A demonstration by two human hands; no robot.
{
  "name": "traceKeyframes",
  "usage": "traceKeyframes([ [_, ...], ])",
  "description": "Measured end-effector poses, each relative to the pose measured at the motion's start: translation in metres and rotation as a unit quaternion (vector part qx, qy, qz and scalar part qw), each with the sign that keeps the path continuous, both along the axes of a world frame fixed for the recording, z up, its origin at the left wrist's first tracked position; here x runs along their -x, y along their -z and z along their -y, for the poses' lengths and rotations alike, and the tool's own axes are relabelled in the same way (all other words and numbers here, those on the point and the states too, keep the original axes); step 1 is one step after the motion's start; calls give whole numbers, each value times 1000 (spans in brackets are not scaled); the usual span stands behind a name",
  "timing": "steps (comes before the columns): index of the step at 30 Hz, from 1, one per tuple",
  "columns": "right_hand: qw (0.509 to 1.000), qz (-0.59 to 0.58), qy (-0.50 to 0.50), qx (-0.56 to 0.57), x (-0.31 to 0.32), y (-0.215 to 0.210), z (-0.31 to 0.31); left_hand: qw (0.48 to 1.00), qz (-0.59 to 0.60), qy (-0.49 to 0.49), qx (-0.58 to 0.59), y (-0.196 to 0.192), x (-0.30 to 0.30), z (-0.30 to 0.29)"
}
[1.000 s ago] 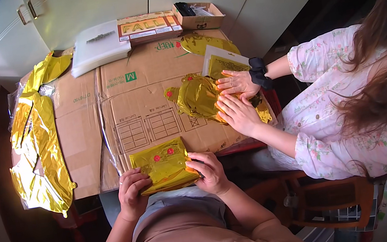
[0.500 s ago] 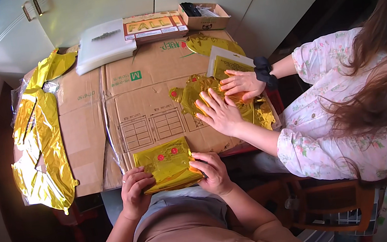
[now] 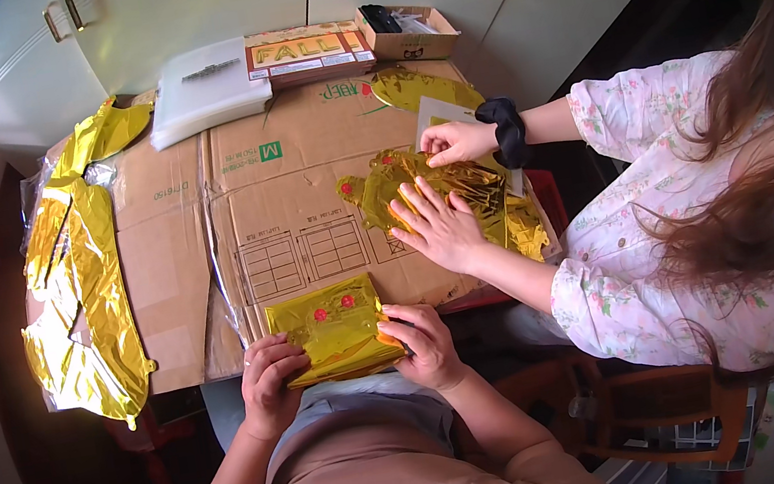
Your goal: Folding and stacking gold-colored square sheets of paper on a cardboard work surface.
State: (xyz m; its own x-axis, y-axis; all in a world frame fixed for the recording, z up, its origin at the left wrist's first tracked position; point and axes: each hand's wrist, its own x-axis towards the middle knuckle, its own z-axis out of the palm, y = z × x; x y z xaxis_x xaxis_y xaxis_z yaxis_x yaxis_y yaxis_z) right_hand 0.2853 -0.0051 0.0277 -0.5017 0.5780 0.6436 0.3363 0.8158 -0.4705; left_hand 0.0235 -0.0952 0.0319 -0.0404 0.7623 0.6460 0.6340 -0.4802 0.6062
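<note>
In the head view, the folded gold foil lies directly between the person's two hands, at the near edge of the cardboard-covered worktop. Its longer side seems to run from left to right, slightly tilted. The left hand grips its left near corner and the right hand pinches its right edge, so neither is nearer. Both have bent fingers, with forearms spread outward below. Beyond the right hand, a co-worker's hand rests flat on another gold foil.
</note>
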Motion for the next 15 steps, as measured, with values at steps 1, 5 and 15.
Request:
traceKeyframes([
  [1, 1000, 1, 1, 0, 0, 0, -1, 1000, -1, 0, 1, 0, 0, -1],
  [5, 1000, 1, 8, 2, 0, -2, -4, 1000, -3, -1, 1, 0, -1, -3],
  [15, 1000, -5, -2, 8, -1, -2, -8, 1000, -4, -6, 10, -4, -3, -5],
])
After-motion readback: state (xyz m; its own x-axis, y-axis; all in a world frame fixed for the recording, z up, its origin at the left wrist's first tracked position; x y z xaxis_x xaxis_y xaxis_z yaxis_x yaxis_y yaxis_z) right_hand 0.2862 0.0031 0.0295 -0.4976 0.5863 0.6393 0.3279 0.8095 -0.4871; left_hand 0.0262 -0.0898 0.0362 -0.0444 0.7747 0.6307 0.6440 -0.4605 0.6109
